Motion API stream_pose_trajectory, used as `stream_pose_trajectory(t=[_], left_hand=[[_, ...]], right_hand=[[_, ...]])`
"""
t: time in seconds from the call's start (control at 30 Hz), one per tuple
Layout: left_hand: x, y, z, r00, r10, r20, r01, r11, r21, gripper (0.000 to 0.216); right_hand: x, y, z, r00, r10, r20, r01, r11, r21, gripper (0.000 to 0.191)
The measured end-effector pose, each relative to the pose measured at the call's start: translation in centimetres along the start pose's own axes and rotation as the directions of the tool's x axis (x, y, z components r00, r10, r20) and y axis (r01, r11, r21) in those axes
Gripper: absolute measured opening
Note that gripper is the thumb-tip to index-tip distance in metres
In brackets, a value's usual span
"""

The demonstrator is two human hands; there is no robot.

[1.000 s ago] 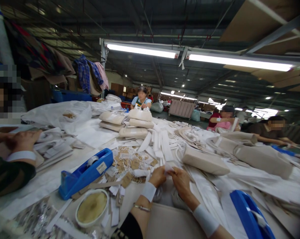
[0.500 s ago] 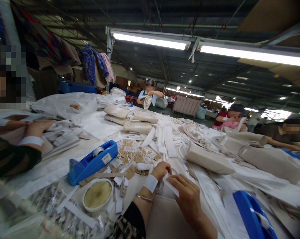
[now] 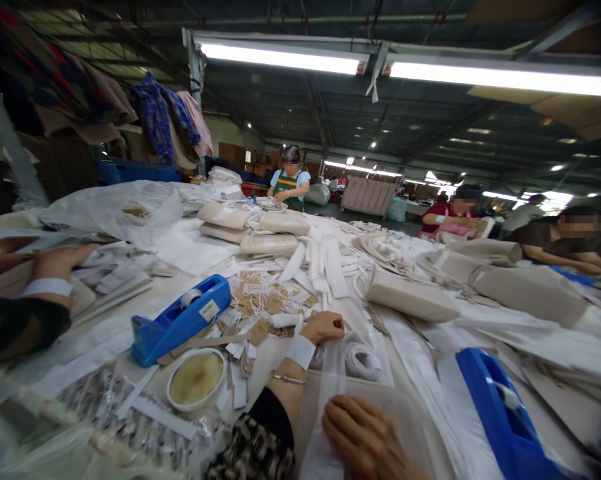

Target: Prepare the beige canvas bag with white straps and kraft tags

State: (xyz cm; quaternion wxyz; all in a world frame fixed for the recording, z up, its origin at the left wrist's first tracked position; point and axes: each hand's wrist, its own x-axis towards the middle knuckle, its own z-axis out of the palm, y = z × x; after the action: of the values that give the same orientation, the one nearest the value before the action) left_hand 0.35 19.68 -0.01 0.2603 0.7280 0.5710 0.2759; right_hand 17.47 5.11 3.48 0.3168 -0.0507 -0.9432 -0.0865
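Both hands on a clear plastic bag.
Left hand [image 3: 324, 327] pinches the clear plastic bag [image 3: 350, 373] at its far end; right hand [image 3: 365, 437] presses its near end flat on the table [image 3: 280, 373], beside a blue tape dispenser [image 3: 180, 321].

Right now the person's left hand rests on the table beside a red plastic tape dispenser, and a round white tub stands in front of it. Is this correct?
Not quite: the plastic tape dispenser is blue, not red, as the head view shows. The rest holds: the left hand rests on the table beside it, and the round white tub stands in front of the dispenser.
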Motion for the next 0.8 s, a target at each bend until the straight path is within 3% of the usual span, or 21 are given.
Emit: stream_pose_trajectory(t=[0.27, 0.4, 0.57, 0.67, 0.8], left_hand=[[0.0, 0.5, 1.0, 0.997, 0.022, -0.073, -0.013, 0.993, 0.120, 0.013], [0.1, 0.9, 0.9, 0.981, 0.026, -0.191, -0.019, 0.999, 0.040, 0.015], [-0.2, 3.5, -1.1, 0.924, 0.035, -0.381, -0.096, 0.985, -0.142, 0.024], [-3.6, 5.1, -1.9, 0.921, 0.122, -0.369, -0.206, 0.958, -0.197, 0.024], [-11.5, 4.9, -0.5, 0.935, 0.273, -0.229, -0.309, 0.940, -0.143, 0.022]], right_hand=[[-2.6, -1.6, 0.3, 0.989, 0.101, 0.107, -0.097, 0.994, -0.043, 0.029], [-4.4, -2.0, 0.5, 0.969, 0.133, 0.210, -0.129, 0.991, -0.035, 0.039], [-5.7, -2.4, 0.9, 0.931, 0.246, 0.271, -0.261, 0.965, 0.021, 0.048], [-5.5, -2.5, 1.0, 0.927, 0.270, 0.260, -0.299, 0.951, 0.079, 0.046], [-5.0, -2.9, 0.9, 0.922, 0.303, 0.240, -0.335, 0.936, 0.106, 0.035]])
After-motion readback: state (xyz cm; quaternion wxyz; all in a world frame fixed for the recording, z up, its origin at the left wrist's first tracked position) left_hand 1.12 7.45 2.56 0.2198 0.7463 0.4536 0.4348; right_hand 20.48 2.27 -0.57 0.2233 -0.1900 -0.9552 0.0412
